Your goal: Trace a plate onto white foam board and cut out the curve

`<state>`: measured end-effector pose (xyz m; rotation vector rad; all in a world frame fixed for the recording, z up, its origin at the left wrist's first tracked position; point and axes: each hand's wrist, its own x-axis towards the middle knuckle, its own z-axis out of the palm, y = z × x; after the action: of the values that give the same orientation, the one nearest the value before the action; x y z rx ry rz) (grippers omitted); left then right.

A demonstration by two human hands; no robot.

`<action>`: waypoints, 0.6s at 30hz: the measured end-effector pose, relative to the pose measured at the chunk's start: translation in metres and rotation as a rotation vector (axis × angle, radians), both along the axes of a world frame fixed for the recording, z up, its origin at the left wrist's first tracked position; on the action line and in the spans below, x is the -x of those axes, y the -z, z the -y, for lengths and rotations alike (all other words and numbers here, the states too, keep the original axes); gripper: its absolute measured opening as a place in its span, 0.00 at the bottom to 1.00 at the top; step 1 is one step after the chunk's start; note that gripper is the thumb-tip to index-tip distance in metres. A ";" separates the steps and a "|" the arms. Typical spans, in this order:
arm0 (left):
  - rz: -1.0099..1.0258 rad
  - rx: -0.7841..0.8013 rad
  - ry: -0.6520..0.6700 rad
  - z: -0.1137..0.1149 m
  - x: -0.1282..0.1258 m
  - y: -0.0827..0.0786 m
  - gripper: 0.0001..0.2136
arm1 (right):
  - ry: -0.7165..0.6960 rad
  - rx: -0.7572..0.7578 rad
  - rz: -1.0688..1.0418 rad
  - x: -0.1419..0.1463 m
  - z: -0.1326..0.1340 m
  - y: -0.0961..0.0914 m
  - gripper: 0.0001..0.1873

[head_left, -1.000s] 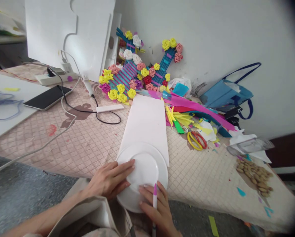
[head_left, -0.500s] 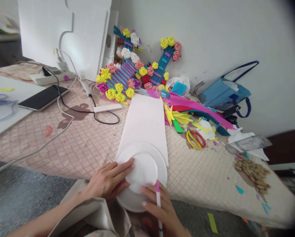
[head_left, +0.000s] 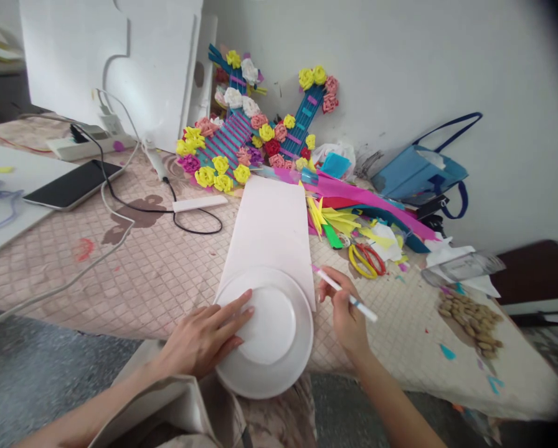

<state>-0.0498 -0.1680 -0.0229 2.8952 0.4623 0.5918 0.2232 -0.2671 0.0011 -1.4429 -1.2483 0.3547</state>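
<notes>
- Press the plate (head_left: 279, 373) evenly with the left hand (head_left: 213, 336), spread and grasping nothing, minding the overhang past the table's (head_left: 185, 267) near edge
- Hold lightly the marker (head_left: 329, 280) pinched in the right hand (head_left: 348, 311), beside the sheet (head_left: 274, 230)
- Note the plate's round white form, 1 inner ring, lying over the sheet's near end

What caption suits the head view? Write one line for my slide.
The left hand rests on a white plate overlapping a white sheet; the right hand holds a pink-tipped pen.

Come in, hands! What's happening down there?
Left hand on plate. Right hand holding pen. Plate overlaps near end of paper. Scissors right of paper, clear of it.
</notes>
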 end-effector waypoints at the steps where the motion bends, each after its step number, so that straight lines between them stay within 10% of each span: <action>1: -0.009 -0.001 -0.002 0.000 0.000 0.000 0.18 | -0.015 0.031 -0.038 0.000 -0.009 -0.003 0.21; 18: -0.041 -0.009 -0.027 0.003 -0.003 -0.006 0.18 | -0.546 0.303 -0.210 0.044 -0.124 -0.008 0.11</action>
<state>-0.0469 -0.1710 -0.0168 2.9193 0.5061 0.5404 0.1789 -0.1427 0.0087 -1.2483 -1.4434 1.0755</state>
